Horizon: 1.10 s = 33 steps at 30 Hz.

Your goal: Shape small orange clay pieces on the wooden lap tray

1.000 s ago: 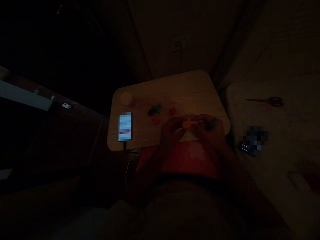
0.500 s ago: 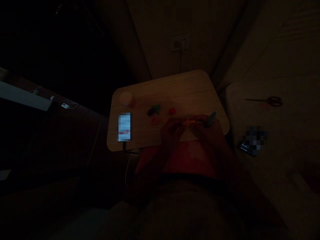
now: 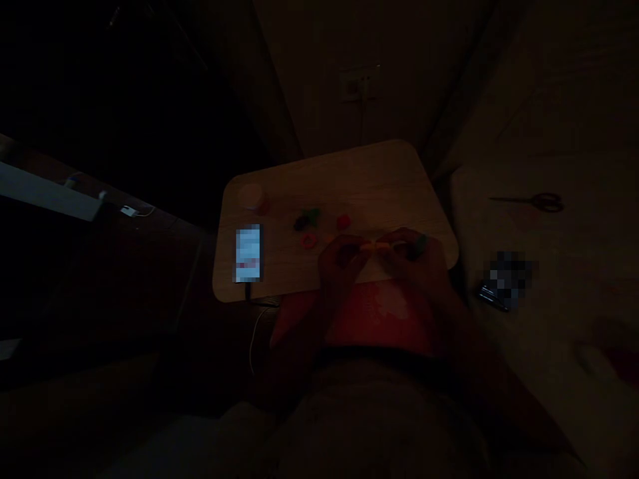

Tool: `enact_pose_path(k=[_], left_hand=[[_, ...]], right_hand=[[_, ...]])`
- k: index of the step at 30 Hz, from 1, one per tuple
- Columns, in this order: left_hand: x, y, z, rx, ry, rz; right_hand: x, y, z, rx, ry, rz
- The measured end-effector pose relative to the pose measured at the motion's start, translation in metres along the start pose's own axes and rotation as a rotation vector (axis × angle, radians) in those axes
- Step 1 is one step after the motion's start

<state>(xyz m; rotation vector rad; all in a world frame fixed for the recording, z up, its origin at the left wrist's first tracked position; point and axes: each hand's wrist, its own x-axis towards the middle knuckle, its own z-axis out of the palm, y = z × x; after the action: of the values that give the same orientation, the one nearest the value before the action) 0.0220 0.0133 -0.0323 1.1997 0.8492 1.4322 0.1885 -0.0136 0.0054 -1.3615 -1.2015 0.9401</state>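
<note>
Over the near right part of the small wooden table [image 3: 379,173], my hands face each other in very dim light. The fingertips of my left hand [image 3: 337,263] are closed on a small orange piece [image 3: 367,246]. My right hand [image 3: 417,259] pinches the orange at its other side, where a thin break shows in the middle; whether it is one piece or two I cannot tell. A green flat-ended item [image 3: 422,243] sticks out at my right fingers, its kind unclear. Beyond my left hand lie a red lump [image 3: 343,221], a red ring-like piece [image 3: 309,241] and a green piece [image 3: 312,215] beside a dark one [image 3: 300,223].
A lit phone [image 3: 248,254] with a cable lies at the table's left, below a pale round tub [image 3: 251,196]. Scissors [image 3: 529,201] and a dark shiny object [image 3: 504,283] rest on the pale surface at right. A wall socket [image 3: 360,84] is behind.
The orange between my fingers now shows a break in its middle. The green item at my right hand has turned and shows less. The view is darker.
</note>
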Motion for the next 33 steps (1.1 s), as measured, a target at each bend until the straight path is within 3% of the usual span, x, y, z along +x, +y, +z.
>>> enact_pose_path(k=[9,21,26,33], left_hand=[[-0.001,0.004,0.000,0.039,-0.018,-0.001],[0.000,0.004,-0.001,0.082,-0.043,-0.005],[0.000,0.000,-0.003,0.080,-0.039,0.015],[0.003,-0.005,-0.004,0.120,-0.139,0.055]], right_hand=[[0.000,-0.001,0.000,-0.038,0.016,-0.155],[-0.001,0.000,0.001,-0.032,-0.033,-0.136],[-0.001,0.004,0.006,-0.029,-0.031,-0.055],[0.002,0.010,0.007,0.035,-0.054,0.140]])
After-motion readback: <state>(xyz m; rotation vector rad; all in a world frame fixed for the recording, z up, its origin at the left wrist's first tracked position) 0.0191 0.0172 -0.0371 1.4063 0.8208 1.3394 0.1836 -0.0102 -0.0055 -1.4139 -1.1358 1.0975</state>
